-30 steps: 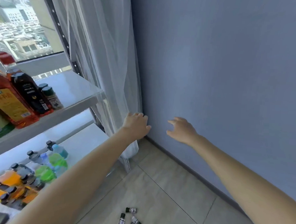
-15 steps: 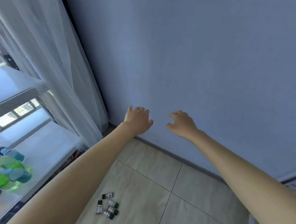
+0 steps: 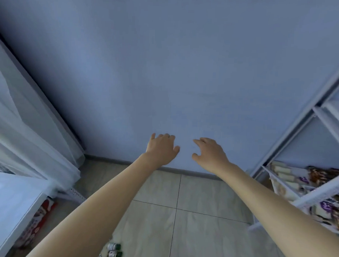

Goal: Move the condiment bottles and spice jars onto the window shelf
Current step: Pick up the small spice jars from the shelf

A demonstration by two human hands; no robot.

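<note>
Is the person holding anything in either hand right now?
No. The left hand and right hand are both open and empty, held out toward the blue wall. The small green-capped jars lie untouched on the floor.

home storeroom: snack-stocked rack (image 3: 304,194)

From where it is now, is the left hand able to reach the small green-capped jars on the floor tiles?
Probably not yet. The left hand is open and stretched toward the blue wall, while the small green-capped jars lie far below, beside the forearm. Nothing blocks them, but the arm must pull back and lower.
</note>
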